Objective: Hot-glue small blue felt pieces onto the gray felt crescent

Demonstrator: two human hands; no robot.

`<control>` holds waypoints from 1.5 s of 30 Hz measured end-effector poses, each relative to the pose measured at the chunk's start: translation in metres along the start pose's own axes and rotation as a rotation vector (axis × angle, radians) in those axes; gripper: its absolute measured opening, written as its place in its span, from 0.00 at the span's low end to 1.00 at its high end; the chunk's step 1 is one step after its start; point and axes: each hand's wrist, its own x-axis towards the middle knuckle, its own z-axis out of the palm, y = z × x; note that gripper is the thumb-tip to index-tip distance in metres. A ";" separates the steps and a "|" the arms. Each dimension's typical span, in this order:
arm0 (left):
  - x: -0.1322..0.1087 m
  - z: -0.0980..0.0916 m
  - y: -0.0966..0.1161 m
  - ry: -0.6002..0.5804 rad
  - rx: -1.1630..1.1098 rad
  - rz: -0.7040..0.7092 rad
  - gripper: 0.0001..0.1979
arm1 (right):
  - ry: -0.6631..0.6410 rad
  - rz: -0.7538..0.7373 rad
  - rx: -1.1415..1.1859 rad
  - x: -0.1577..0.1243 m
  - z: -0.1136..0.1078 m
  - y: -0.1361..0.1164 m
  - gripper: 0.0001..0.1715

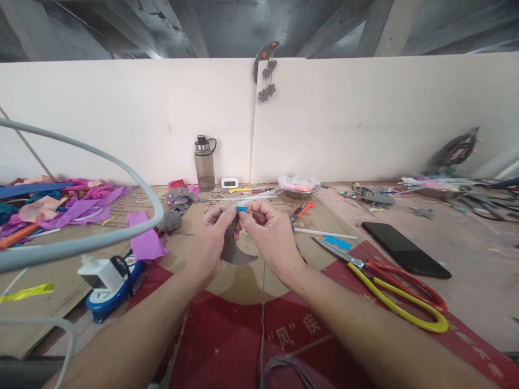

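Both hands meet above the middle of the cardboard-covered table. My left hand [214, 235] is closed, its thumb and fingers pinching the upper part of a dark grey crescent-shaped felt piece [237, 255]. A small blue piece [241, 208] sticks out between the fingertips of the two hands. My right hand [270, 235] is closed too, thumb and index finger pinched at the blue piece and touching the top of the grey one. The curved tip of the felt hangs below the hands. Fingers cover the rest of it.
Red-and-yellow scissors [360, 263] and a black phone [405, 249] lie at right. A bottle [205, 167], small clock [230, 183] and bowl [300, 187] stand behind. Felt scraps [77, 208], a power strip [106, 300] and a grey tube [117, 162] are at left.
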 end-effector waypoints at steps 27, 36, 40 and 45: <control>0.002 -0.005 -0.003 -0.079 0.063 0.000 0.11 | 0.003 0.039 0.047 -0.003 0.001 0.005 0.06; 0.003 -0.004 0.001 -0.035 0.049 -0.071 0.10 | -0.017 0.080 0.096 -0.002 -0.002 0.007 0.06; 0.008 -0.008 0.003 -0.077 0.130 -0.157 0.10 | 0.077 0.063 0.033 0.002 -0.005 0.011 0.08; 0.012 -0.011 0.003 -0.133 -0.002 -0.254 0.09 | 0.079 0.064 0.007 0.002 -0.007 0.011 0.09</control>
